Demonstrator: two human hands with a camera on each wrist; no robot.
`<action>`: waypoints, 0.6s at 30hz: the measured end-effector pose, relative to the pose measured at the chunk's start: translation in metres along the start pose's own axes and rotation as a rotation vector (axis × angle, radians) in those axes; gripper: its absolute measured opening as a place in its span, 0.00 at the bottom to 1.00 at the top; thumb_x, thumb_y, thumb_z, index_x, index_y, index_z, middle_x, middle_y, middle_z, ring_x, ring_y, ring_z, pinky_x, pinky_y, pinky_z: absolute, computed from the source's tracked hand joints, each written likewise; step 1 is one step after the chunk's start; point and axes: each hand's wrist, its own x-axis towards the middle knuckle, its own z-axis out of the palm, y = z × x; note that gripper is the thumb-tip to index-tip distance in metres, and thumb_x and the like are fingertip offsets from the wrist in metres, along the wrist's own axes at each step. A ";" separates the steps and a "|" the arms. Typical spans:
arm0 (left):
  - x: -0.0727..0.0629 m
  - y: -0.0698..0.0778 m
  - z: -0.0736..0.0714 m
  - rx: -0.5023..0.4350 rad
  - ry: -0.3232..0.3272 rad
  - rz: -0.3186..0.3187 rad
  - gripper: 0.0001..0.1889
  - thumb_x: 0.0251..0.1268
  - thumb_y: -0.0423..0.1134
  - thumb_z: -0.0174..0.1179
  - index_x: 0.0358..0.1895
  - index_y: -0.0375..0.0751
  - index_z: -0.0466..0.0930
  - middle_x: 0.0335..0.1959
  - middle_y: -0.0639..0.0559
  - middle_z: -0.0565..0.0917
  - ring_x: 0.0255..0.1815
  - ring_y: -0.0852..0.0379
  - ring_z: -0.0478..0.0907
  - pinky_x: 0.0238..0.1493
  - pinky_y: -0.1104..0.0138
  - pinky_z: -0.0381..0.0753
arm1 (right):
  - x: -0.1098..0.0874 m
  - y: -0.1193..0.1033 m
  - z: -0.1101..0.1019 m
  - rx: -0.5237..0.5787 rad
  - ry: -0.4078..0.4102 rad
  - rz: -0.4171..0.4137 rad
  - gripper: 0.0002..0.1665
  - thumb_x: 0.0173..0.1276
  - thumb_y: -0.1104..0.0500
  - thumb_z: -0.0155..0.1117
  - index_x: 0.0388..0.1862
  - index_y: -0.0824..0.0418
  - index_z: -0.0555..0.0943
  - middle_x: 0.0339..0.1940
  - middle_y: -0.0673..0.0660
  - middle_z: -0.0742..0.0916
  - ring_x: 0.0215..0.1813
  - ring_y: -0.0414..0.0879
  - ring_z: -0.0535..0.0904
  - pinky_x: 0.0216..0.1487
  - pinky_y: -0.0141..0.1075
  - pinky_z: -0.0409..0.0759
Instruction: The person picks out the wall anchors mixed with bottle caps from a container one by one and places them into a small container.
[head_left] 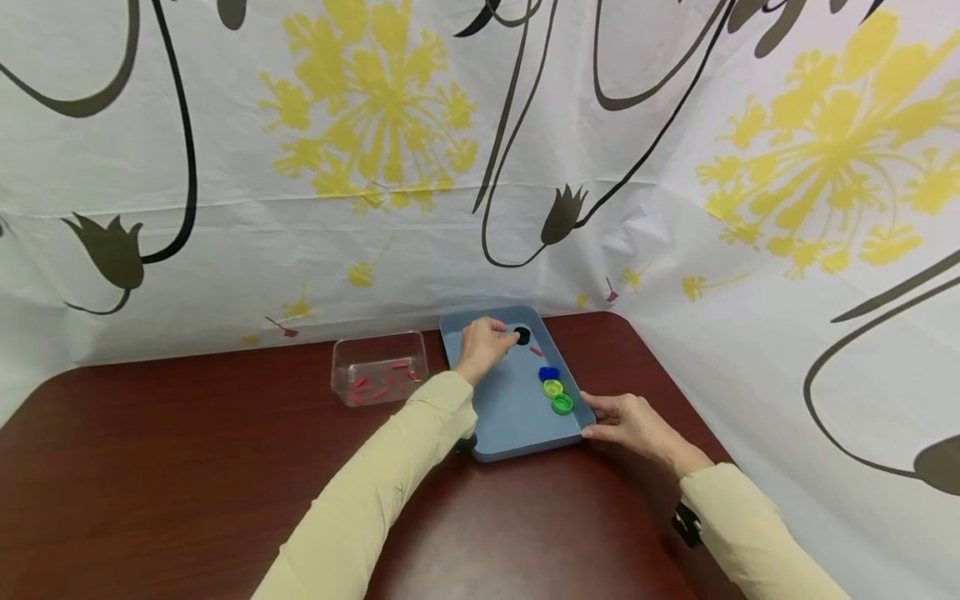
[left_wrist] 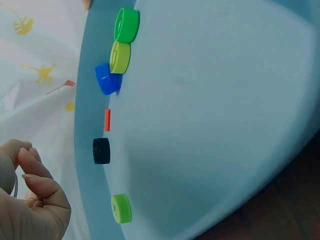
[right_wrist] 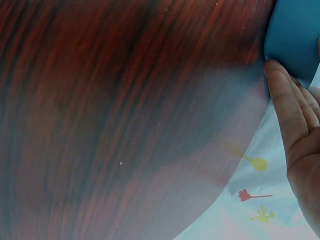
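Note:
A blue tray lies on the table, slightly turned. My left hand reaches over its far part, fingers bent close to a black bottle cap; nothing shows between them. From the left wrist, this hand appears beside the black cap, with a light green cap nearby. A short red stick lies near the black cap. Along the right side sit a blue cap, a yellow cap and a green cap. My right hand holds the tray's near right corner between thumb and fingers.
A clear plastic box with several red sticks stands left of the tray on the dark wooden table. Patterned white sheeting hangs behind the table and along its right side.

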 end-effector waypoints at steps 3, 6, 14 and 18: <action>0.001 0.000 0.005 0.008 -0.001 -0.009 0.17 0.62 0.44 0.62 0.50 0.37 0.81 0.36 0.46 0.87 0.36 0.53 0.83 0.38 0.62 0.80 | 0.000 0.001 0.000 0.004 0.004 0.001 0.40 0.58 0.57 0.69 0.66 0.71 0.66 0.60 0.70 0.77 0.52 0.57 0.82 0.43 0.35 0.81; 0.004 -0.001 0.009 0.028 0.001 -0.021 0.18 0.62 0.44 0.62 0.51 0.36 0.80 0.38 0.46 0.86 0.38 0.53 0.83 0.41 0.61 0.80 | 0.000 0.001 0.001 0.002 0.004 0.000 0.40 0.58 0.57 0.69 0.66 0.71 0.66 0.60 0.70 0.76 0.52 0.57 0.82 0.43 0.34 0.81; 0.011 0.000 0.016 0.057 0.013 -0.042 0.17 0.62 0.43 0.62 0.50 0.36 0.81 0.48 0.44 0.83 0.44 0.50 0.81 0.45 0.59 0.79 | 0.001 -0.001 0.001 0.006 0.004 -0.002 0.40 0.58 0.58 0.69 0.66 0.71 0.66 0.59 0.70 0.77 0.51 0.56 0.82 0.43 0.35 0.81; 0.012 0.001 0.020 0.085 0.011 -0.017 0.17 0.61 0.43 0.63 0.49 0.35 0.82 0.47 0.43 0.83 0.45 0.49 0.80 0.46 0.59 0.79 | 0.001 -0.001 0.001 -0.001 0.008 0.010 0.39 0.58 0.58 0.69 0.66 0.70 0.67 0.58 0.70 0.78 0.50 0.55 0.83 0.43 0.34 0.81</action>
